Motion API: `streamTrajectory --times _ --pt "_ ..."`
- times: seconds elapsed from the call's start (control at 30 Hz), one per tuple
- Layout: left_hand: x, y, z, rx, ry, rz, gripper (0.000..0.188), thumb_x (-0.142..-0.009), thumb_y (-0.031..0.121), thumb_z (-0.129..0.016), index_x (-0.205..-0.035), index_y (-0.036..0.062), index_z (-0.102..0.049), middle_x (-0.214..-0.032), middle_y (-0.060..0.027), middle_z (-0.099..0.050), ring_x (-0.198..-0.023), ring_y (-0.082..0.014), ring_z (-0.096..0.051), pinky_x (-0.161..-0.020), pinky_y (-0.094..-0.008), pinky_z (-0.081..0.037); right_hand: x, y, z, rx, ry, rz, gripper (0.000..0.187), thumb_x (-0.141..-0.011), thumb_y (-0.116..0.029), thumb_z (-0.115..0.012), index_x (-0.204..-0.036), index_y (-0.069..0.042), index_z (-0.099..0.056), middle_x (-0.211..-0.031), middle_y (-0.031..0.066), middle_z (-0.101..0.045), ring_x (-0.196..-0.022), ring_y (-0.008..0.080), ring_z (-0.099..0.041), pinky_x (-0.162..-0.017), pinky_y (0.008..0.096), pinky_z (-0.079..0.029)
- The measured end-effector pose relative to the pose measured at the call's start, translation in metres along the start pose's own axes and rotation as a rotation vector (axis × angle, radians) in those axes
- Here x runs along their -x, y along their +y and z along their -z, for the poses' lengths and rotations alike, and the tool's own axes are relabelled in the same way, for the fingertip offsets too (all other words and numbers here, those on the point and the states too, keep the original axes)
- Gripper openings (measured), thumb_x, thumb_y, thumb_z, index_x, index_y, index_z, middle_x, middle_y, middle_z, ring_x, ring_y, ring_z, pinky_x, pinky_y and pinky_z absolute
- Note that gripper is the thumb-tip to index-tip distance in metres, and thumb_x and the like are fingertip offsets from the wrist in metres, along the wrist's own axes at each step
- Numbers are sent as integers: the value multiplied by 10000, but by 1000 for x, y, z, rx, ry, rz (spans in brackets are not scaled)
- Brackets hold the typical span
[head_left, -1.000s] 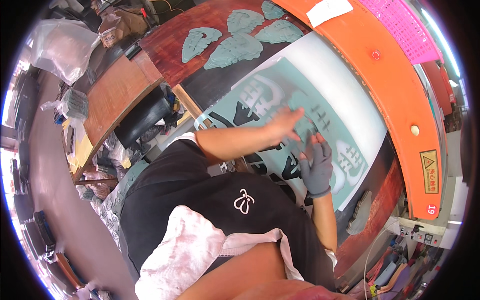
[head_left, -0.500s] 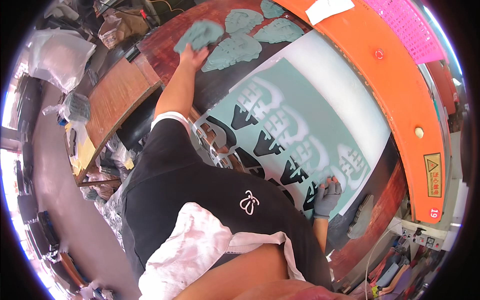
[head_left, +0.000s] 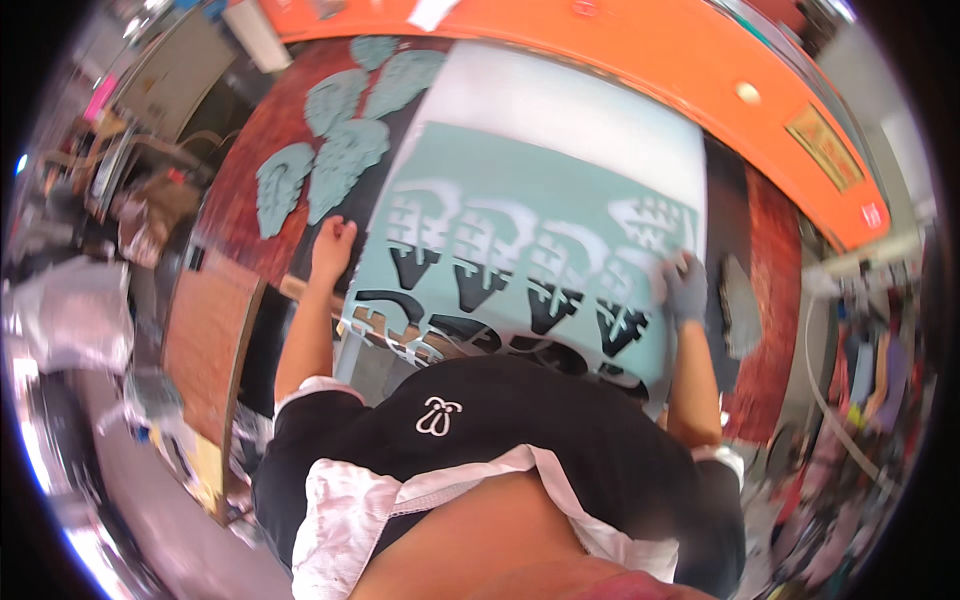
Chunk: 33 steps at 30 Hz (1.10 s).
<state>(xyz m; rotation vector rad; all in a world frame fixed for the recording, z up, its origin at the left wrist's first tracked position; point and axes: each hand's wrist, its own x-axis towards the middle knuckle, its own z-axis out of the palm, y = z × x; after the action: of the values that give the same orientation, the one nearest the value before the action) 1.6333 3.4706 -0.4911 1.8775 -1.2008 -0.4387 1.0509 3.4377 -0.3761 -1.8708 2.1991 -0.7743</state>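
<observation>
A grey-green sheet with rows of cut-out shapes lies across the work surface, its near part reaching my body. White backing shows through some cut-outs, black through others. My left hand, bare and empty, is beside the sheet's left edge, its fingers loosely bent and apart. Beyond it lies a small stack of cut green pieces, next to a larger stack. My right hand, in a grey fingerless glove, has its fingers curled at the sheet's right edge; blur softens the fingertips.
An orange machine beam spans the far side, above a white board. More green stacks sit on the reddish board at the far left. A grey stack lies right of my glove. A brown wooden table stands at the left.
My left hand has let go of the green pieces, now lying on the reddish board, and come back toward the sheet. My right hand stays at the sheet's right edge. The view has turned.
</observation>
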Motion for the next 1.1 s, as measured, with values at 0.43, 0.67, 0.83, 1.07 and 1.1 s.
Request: streamTrajectory --times 0.43,0.67,0.83,1.07,1.1 --pt "30 32 -30 -380 -90 -63 636 -749 409 -660 -1229 48 -451 -1133 -220 -548 -1047 -418 -529 -854 -482 -440 -27 -22 -10 146 -274 -244 383 -760 -349 -561 -987 -58 -665 -1062 162 -632 -1014 302 -596 -867 391 -462" --pt "34 21 26 572 -531 256 207 -835 102 -629 -974 50 -485 -810 -61 -590 -678 -167 -583 -608 -317 -500 85 13 27 204 86 -183 521 -719 -409 -656 -1038 -20 -522 -1141 211 -499 -1045 397 -536 -840 449 -455" --pt "-16 52 12 750 -721 321 196 -890 219 -569 -994 74 -487 -797 -47 -567 -623 -185 -559 -532 -329 -489 118 17 16 -400 41 -391 504 -745 -390 -655 -1032 10 -546 -1113 199 -550 -1016 324 -561 -863 388 -443" --pt "-61 99 -32 394 -948 118 285 -924 303 -506 -998 36 -577 -695 -18 -560 -571 -111 -490 -453 -262 -389 204 -5 82 -771 -97 -230 378 -771 -244 -665 -1055 -4 -600 -923 80 -622 -849 140 -583 -773 288 -463" --pt "-57 100 -36 395 -967 108 292 -924 299 -506 -995 26 -581 -722 -25 -572 -581 -112 -496 -458 -263 -394 222 -10 87 -858 -91 -189 366 -774 -235 -668 -1059 -14 -601 -924 74 -622 -848 138 -582 -775 286 -465"
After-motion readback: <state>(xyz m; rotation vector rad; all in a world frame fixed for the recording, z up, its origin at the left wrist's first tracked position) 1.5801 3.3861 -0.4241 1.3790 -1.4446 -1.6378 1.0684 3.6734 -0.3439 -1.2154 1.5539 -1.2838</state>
